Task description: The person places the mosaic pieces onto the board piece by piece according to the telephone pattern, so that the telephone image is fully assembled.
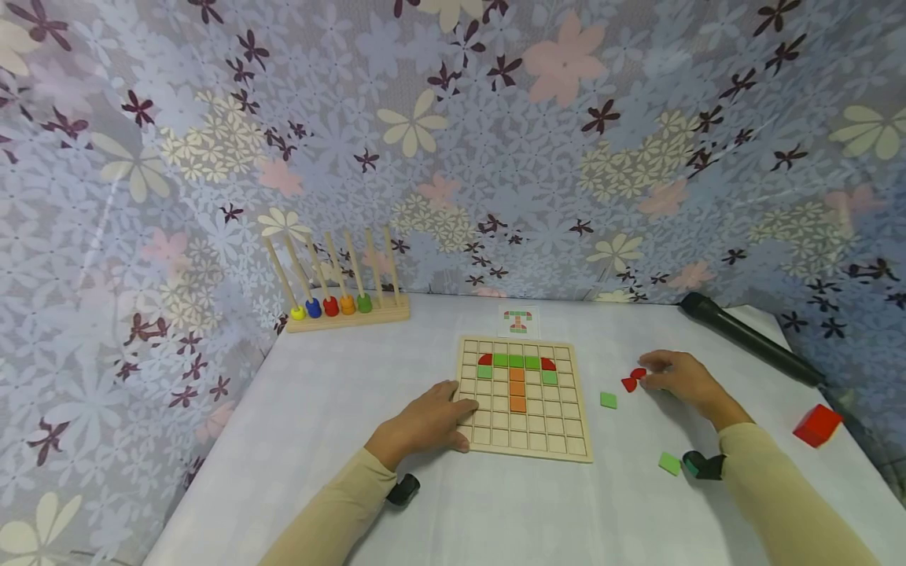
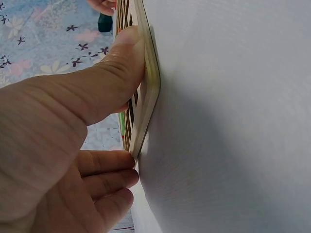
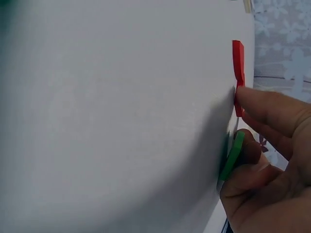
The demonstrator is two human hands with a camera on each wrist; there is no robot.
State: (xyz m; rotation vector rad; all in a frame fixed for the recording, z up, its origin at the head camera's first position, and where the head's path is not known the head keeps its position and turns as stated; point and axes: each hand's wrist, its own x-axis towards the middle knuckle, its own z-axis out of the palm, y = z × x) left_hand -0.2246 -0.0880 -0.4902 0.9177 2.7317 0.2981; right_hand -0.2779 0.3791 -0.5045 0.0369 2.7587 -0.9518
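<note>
In the head view my left hand (image 1: pixel 428 419) rests on the left edge and front-left corner of a wooden grid board (image 1: pixel 495 440). Its thumb touches the rim in the left wrist view. On the board, green tiles (image 1: pixel 517 362), orange tiles (image 1: pixel 518 390) and two red rounded pieces (image 1: pixel 548 364) make a T-like shape. To the right, my right hand (image 1: pixel 683 381) reaches down to two loose red pieces (image 1: pixel 629 384), the index finger touching one. Between its thumb and a curled finger a green tile (image 3: pixel 233 156) stands tilted.
A pattern card (image 1: pixel 518 321) lies behind the board. Loose green squares (image 1: pixel 608 400) lie to its right. A peg stand with coloured beads (image 1: pixel 347 314) is at the back left. At right are a black tube-like object (image 1: pixel 750 339) and a red block (image 1: pixel 817 425).
</note>
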